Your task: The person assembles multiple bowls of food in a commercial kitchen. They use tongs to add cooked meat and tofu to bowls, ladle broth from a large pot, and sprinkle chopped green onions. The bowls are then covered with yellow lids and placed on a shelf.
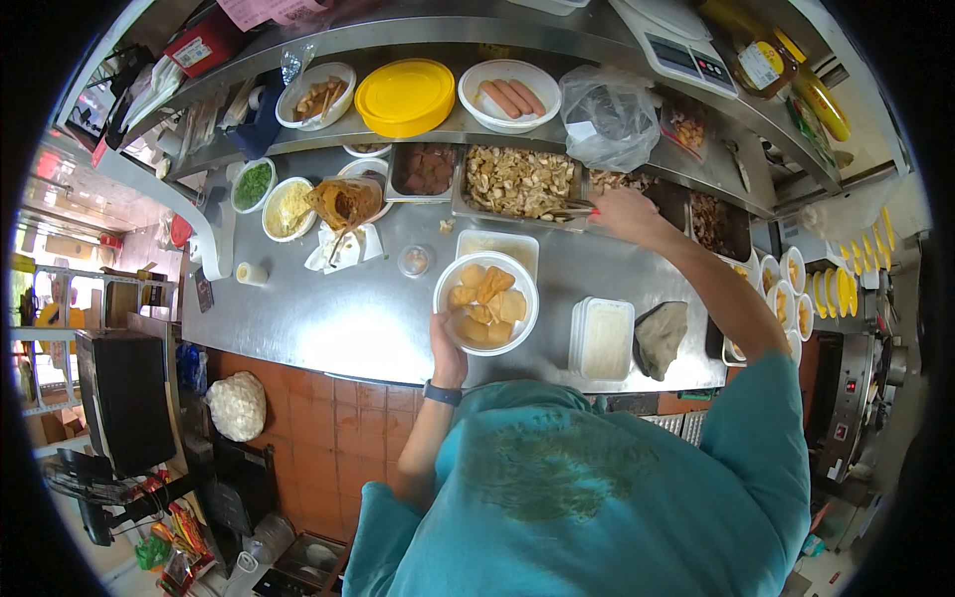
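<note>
My L hand (447, 350) grips bowl (488, 349); can't tell if R hand (624, 212) grips tool (573, 210). If reaching R tips bowl, pcs (492, 285) might spill onto surface (348, 289).

My feed came through bright, with a white glare burning on the counter (348, 328) left of the bowl (485, 350). Above the bowl, I saw darker shade beneath the lower shelf (358, 141). Far left of it, near-white light washed out behind the rack (45, 410). Around the bowl detail looked crisp; farther out, edges curved, softening toward a black surround.
</note>
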Demonstrator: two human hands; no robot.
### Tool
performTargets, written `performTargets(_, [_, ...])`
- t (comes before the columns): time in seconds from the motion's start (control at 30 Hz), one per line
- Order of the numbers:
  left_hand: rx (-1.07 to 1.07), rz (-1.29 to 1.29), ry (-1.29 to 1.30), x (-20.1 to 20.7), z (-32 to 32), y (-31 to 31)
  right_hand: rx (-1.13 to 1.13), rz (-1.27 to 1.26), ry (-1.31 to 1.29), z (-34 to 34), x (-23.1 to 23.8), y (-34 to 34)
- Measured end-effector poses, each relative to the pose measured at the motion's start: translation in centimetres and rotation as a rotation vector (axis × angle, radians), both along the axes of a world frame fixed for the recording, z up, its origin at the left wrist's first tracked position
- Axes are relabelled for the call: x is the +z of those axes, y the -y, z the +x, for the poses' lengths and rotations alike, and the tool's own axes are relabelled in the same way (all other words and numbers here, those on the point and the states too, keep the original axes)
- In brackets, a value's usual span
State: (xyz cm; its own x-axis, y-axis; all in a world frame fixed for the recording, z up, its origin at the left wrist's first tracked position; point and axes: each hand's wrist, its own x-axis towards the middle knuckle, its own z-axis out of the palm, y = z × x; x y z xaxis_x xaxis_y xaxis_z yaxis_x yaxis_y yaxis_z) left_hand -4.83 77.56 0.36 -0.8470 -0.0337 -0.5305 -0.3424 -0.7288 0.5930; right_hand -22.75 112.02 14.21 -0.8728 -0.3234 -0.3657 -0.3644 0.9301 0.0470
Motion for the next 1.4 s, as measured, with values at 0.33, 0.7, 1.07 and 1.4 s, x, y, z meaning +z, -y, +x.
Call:
performTargets(0.33, [0.013,-0.140,-0.076,2.2,-4.2,-2.2,-0.131,-0.202,-0.094,1.1,0.6,-1.1])
performTargets(0.7, [-0.035,-0.131,-0.052,1.4,-5.8,-5.9,-0.194,-0.295,-0.135,6.5,8.2,1.1])
performTargets(1.07, [-0.047,-0.061,-0.126,0.0,-5.2,-7.2,-0.174,-0.254,-0.029,15.3,8.0,3.5])
performTargets(1.4, [-0.072,-0.049,-0.122,-0.5,-5.2,-7.3,-0.290,-0.305,-0.145,10.2,5.6,0.0])
